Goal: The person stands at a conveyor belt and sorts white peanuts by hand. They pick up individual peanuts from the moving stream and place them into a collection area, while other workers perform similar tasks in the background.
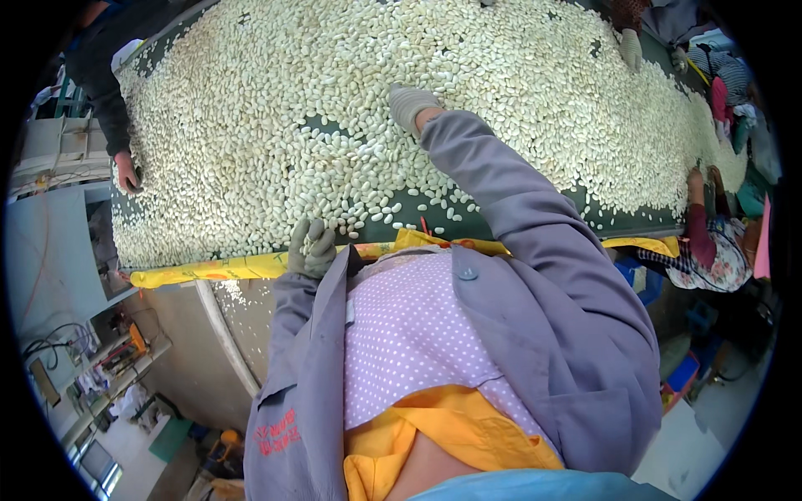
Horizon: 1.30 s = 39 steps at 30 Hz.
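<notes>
A thick spread of white beans (pixel 276 167) covers a dark green table (pixel 468 224). My left hand (pixel 314 250), in a grey glove, is at the near edge with its fingers curled; a few pale beans show among them. Farther out, my right hand (pixel 411 108), in a light knitted glove, reaches into the middle of the beans. Its back faces up and its fingertips point down, so I cannot see whether they grip anything. A bare green patch (pixel 326 125) shows left of it.
Yellow sheeting (pixel 209 269) lines the table's near edge. A red pen-like stick (pixel 424 225) lies close by. Other people's hands are at the left end (pixel 127 173), far right (pixel 631 50) and right side (pixel 695 179). Cluttered shelves (pixel 125 376) stand lower left.
</notes>
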{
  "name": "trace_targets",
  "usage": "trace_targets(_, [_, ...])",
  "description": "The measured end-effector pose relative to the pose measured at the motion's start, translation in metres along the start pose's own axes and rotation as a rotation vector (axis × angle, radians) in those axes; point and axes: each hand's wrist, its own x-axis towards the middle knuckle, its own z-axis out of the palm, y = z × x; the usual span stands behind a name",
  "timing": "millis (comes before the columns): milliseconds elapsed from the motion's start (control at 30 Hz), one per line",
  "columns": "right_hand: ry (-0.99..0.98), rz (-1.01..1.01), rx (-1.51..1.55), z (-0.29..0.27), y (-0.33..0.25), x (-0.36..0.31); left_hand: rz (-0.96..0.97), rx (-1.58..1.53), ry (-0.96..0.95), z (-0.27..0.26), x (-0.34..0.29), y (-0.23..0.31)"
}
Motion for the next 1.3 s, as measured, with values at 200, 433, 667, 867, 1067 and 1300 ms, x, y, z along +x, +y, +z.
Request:
trace_targets(200, [0.086,-0.199,0.612,0.018,0.049,-0.013,-0.019,0.005,-0.03,-0.005,0.014,-0.012])
trace_targets(433, [0.032,-0.131,1.626,-0.006,0.132,-0.057,-0.017,-0.004,-0.003,-0.008,0.026,-0.031])
trace_targets(667, [0.568,-0.105,0.948,-0.028,0.216,-0.018,-0.022,0.023,-0.009,-0.008,0.038,-0.046])
trace_targets(867, [0.578,0.106,0.177,-0.021,0.216,0.04,-0.076,0.01,-0.024,-0.005,0.056,-0.057])
trace_targets(1067, [0.072,-0.179,0.755,-0.023,0.098,-0.051,-0.03,0.012,-0.019,-0.01,0.057,-0.071])
trace_targets(1300, [0.049,-0.464,-0.01,0.033,0.115,-0.101,-0.033,0.017,-0.013,-0.005,0.074,-0.09])
